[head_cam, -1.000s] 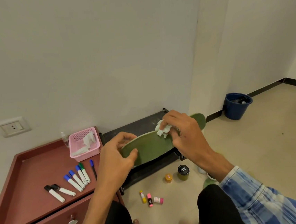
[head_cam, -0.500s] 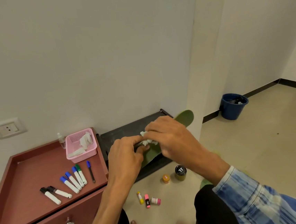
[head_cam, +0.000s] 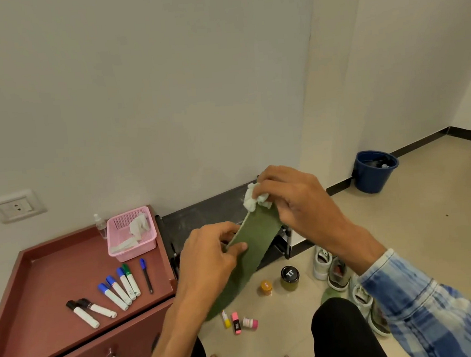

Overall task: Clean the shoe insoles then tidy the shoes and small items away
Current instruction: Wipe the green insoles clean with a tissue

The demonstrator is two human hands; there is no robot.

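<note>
Jar lid: white letters "TT" on the black lid of the dark jar (head_cam: pixel 290 278), standing on the floor;
Orange pot lid: a pale mark on the small orange pot (head_cam: pixel 266 286), just left of the jar; too small to read;
Pink tube: a black label on the pink tube (head_cam: pixel 236 323); print illegible;
Markers: faint print on the markers (head_cam: pixel 118 289) near the cabinet's (head_cam: pixel 44 271) front edge; unreadable

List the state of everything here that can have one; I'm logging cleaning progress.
green insole, held tilted in the air by both hands.
left hand, grips the insole's edge.
right hand, pinches the white wipe against the insole's upper end.
white wipe, crumpled.
markers, capped, lying flat.
pink basket, upright, tissue inside.
dark jar, lid on, upright.
blue bucket, upright.
</note>
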